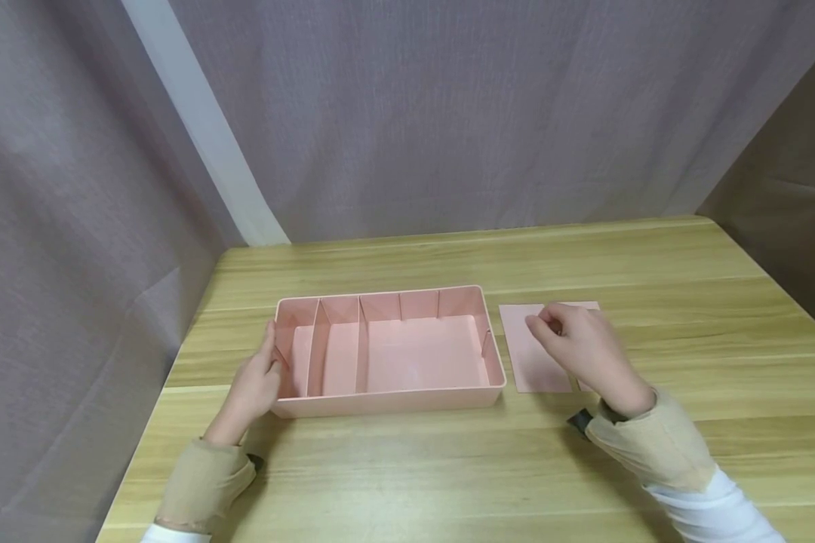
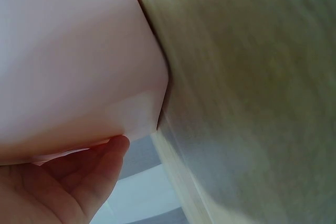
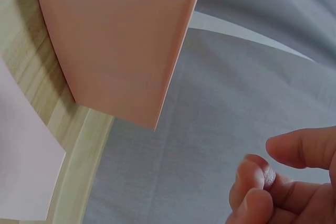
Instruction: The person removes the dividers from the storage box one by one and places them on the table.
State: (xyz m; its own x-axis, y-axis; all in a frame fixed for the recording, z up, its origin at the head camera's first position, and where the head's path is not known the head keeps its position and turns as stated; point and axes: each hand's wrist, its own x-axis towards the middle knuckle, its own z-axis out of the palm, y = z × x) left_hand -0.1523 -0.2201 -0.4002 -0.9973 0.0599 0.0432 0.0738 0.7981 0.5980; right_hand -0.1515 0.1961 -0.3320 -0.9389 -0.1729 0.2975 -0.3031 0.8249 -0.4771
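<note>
A pink plastic box [image 1: 421, 401] stands on the table, with two upright dividers parting narrow compartments off at its left side. My left hand [image 1: 253, 385] rests against the box's left end, fingers extended along the wall. Up close in the left wrist view, its fingertips [image 2: 119, 145] touch the box near the rim. Over flat pink panels [image 1: 526, 354] to the right of the box hovers my right hand [image 1: 587, 347]. Its fingers are loosely bent with nothing between them, thumb apart from the fingertips in the right wrist view. The hand hides part of the panels.
The wooden table [image 1: 407, 467] has its left edge near my left arm. A grey curtain [image 1: 448, 113] hangs behind, with a white strip [image 1: 204, 121] at left. Slots run along the box's inner walls. One panel [image 3: 31, 171] lies beside the box's right end.
</note>
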